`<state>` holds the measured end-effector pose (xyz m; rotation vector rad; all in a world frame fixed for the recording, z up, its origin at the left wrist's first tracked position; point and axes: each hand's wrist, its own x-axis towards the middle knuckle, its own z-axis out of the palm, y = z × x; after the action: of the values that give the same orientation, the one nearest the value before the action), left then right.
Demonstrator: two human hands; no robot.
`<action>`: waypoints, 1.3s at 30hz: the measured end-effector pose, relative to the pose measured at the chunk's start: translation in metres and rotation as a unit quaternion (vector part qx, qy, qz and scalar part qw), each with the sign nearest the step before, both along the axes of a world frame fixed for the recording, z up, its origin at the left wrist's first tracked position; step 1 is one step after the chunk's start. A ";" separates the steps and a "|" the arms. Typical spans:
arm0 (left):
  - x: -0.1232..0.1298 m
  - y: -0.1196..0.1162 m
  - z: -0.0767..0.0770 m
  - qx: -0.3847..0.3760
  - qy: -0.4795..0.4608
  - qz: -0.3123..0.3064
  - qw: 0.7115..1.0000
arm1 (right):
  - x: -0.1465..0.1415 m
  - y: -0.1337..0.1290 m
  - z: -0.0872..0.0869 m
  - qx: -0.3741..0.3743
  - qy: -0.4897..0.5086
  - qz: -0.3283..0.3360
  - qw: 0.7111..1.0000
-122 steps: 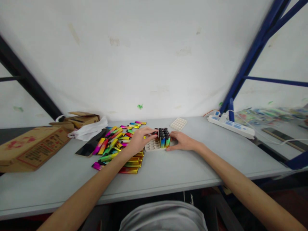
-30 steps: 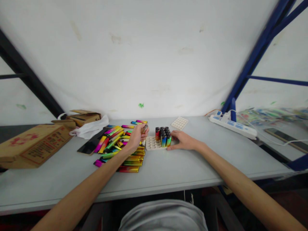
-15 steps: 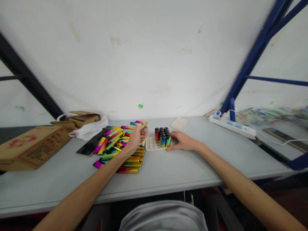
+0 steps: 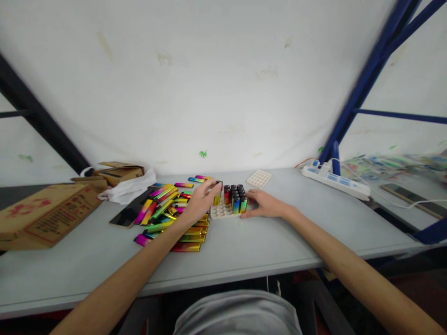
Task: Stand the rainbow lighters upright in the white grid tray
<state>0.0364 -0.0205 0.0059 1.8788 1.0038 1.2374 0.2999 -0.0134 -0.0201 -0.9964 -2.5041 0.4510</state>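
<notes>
My left hand (image 4: 202, 200) grips an upright yellow lighter (image 4: 217, 199) over the left part of a white tray with round pockets (image 4: 221, 212). Several lighters with black tops (image 4: 236, 204) stand upright in the tray's middle and right part, in red, blue and green. At the tray's right end is my right hand (image 4: 261, 204), its thumb and fingers apart around that end, next to the standing lighters. Left of the tray lies a heap of shiny multicoloured lighters (image 4: 188, 237), partly hidden by my left hand and forearm.
A second white pocketed tray (image 4: 259, 178) lies at the back. To the left are a cardboard box (image 4: 49, 214), a white plastic bag (image 4: 134, 188) and a dark flat object (image 4: 127, 214). A power strip (image 4: 335, 182) with cables sits at the right, near a blue frame (image 4: 363, 88).
My left hand has moved right from the heap's edge to above the tray, and its lighter now stands upright. My right hand has stayed at the tray's right end.
</notes>
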 end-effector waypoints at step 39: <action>-0.010 -0.005 0.011 0.127 0.215 -0.060 0.967 | 0.002 0.002 -0.002 0.001 -0.007 0.007 1.000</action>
<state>0.0266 -0.0256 0.0171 2.4407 0.9627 0.9410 0.3015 -0.0117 -0.0222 -0.9851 -2.5259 0.4466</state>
